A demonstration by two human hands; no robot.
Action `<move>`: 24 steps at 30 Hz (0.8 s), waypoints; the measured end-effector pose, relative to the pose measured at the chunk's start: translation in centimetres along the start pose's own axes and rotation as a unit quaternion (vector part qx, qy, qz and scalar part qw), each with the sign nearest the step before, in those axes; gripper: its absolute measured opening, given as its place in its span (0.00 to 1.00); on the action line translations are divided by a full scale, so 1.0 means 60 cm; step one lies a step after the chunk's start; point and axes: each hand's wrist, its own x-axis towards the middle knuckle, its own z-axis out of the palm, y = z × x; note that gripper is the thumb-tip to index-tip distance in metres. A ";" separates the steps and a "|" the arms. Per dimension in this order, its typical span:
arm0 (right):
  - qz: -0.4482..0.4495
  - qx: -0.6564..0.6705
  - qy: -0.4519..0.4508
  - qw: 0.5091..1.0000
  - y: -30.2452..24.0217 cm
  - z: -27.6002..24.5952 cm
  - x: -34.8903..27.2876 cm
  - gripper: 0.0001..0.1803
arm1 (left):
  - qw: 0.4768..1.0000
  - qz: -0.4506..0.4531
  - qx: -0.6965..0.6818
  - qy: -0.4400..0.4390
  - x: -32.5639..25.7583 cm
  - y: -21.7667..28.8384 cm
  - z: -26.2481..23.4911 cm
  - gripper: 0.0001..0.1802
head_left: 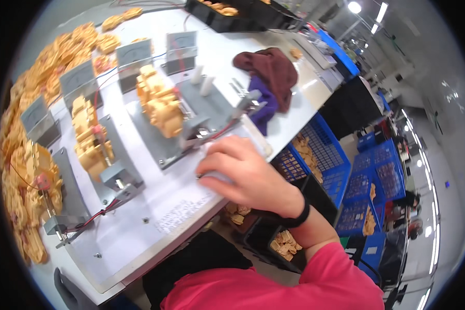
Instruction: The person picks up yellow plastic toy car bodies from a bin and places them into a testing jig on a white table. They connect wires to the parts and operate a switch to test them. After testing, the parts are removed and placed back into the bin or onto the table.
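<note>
My right hand, with a black band at its wrist, hovers over the front right part of the white board. Its fingers are curved, with a gap between thumb and forefinger, and I see nothing held in them. Just beyond the fingertips is a grey metal fixture with a clamp and red and black wires. A tan moulded plastic part sits on that fixture. Two similar fixtures to the left hold a tan part and another tan part. My left hand does not show.
Tan parts are heaped along the left and far side. Grey panel meters stand behind the fixtures. A brown cloth lies at the right. Blue crates and a black bin with tan parts stand beside the table.
</note>
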 end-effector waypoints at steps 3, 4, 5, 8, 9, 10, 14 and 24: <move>0.013 0.042 -0.017 0.999 0.011 0.005 0.012 0.08 | 0.988 -0.100 -0.079 -0.087 -0.010 -0.116 0.001 0.19; 0.014 0.055 -0.015 0.998 0.010 0.010 0.016 0.08 | 0.978 -0.127 -0.117 -0.114 -0.017 -0.157 0.001 0.22; 0.024 0.058 -0.015 0.998 0.008 0.017 0.019 0.08 | 0.969 -0.172 -0.145 -0.101 -0.019 -0.147 -0.004 0.20; 0.073 0.082 -0.009 0.994 0.004 0.020 0.019 0.04 | 0.972 -0.158 -0.158 -0.075 -0.027 -0.123 0.001 0.19; 0.076 0.087 -0.013 0.993 0.007 0.017 0.018 0.04 | 0.980 -0.141 -0.118 -0.075 -0.021 -0.112 -0.004 0.18; 0.082 0.085 -0.017 0.993 0.008 0.012 0.015 0.04 | 0.986 -0.121 -0.081 -0.075 -0.014 -0.104 -0.005 0.18; 0.096 0.101 -0.007 0.990 0.002 0.008 0.011 0.04 | 0.985 -0.120 -0.102 -0.067 -0.017 -0.091 -0.003 0.17; 0.054 0.053 0.031 0.997 -0.001 0.033 0.011 0.10 | 0.979 -0.133 -0.149 -0.039 -0.016 -0.056 0.006 0.15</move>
